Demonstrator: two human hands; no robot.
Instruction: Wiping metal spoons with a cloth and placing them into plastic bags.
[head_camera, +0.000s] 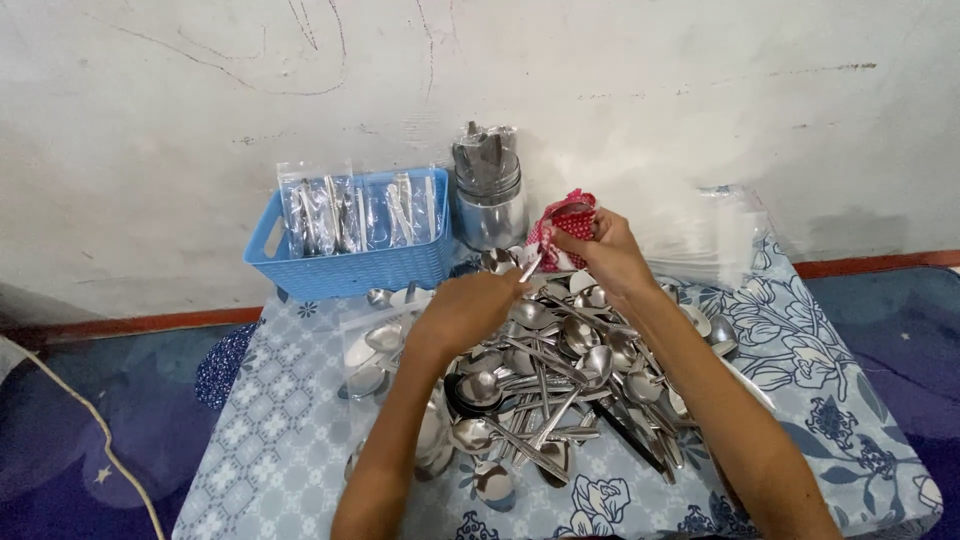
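My left hand (462, 308) is closed around a steel spoon (527, 268), whose handle tip pokes out toward the right. My right hand (605, 248) pinches a red dotted cloth (570, 215) held just above the table's far side. The two hands meet over a large heap of steel spoons (545, 385) spread across the middle of the low table (290, 420), which is covered with a blue and white flowered cloth.
A blue plastic basket (350, 265) with bagged spoons stands at the back left. A steel canister (490, 205) holding wrapped cutlery is beside it. Clear plastic bags (715, 235) lie at the back right. A white cable (100, 425) runs over the blue carpet.
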